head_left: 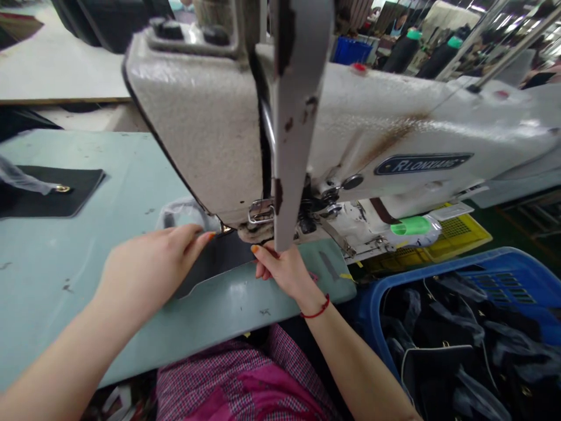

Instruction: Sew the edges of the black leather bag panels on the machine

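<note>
A black flat panel (219, 260), leather-like with a pale edge, lies on the pale green table under the head of a white sewing machine (197, 128). My left hand (146, 263) is closed at the panel's left part, thumb and forefinger together beside clear plastic wrap (182, 211) and a small gold metal fitting (225, 228). Close to the needle area, my right hand (287, 269) pinches the panel's right end between thumb and fingers. The machine head and its grey front bar hide the needle and part of the right fingertips.
Another black panel (52, 196) with a gold fitting and plastic wrap lies at the table's left. A blue basket (377, 327) full of similar black pieces stands at the right. Behind it is a yellow crate (464, 237). Black thread cones (403, 52) stand beyond the machine.
</note>
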`<move>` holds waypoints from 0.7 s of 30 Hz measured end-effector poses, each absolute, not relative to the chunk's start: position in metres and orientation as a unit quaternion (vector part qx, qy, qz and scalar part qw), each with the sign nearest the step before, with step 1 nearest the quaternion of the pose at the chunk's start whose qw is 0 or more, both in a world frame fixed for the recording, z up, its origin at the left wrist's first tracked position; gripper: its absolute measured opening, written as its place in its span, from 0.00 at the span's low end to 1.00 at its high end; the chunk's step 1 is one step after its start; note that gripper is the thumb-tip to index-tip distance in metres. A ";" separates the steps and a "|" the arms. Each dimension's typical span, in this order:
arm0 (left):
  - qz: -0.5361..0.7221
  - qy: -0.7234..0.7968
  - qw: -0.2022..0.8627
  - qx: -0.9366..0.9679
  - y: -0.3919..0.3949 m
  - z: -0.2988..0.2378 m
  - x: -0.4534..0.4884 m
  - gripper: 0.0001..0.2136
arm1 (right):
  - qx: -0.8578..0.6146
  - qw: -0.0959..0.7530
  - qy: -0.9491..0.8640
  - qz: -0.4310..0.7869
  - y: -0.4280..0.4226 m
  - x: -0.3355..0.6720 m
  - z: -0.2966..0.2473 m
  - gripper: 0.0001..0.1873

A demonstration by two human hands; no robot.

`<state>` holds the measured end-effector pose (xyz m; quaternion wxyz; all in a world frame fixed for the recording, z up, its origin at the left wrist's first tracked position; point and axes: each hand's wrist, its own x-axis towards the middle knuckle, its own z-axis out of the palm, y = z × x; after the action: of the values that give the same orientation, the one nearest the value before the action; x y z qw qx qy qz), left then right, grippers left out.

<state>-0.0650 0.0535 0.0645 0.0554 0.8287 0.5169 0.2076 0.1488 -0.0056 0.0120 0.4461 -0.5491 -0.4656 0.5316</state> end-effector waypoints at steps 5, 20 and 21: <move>0.274 0.448 0.535 0.662 -0.032 0.026 -0.038 0.19 | -0.548 0.460 -0.469 0.518 -0.008 0.146 0.008 0.25; 0.449 0.410 0.782 0.138 0.001 -0.006 0.017 0.25 | -0.506 0.502 -0.393 0.580 -0.018 0.138 0.001 0.25; 0.435 0.396 0.797 0.138 0.000 -0.005 0.017 0.26 | -0.496 0.512 -0.372 0.595 -0.019 0.135 -0.001 0.25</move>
<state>0.0174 0.0000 -0.0053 0.7966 0.1380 0.3965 0.4350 0.1347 -0.0191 -0.0009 0.5118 -0.4958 -0.3723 0.5946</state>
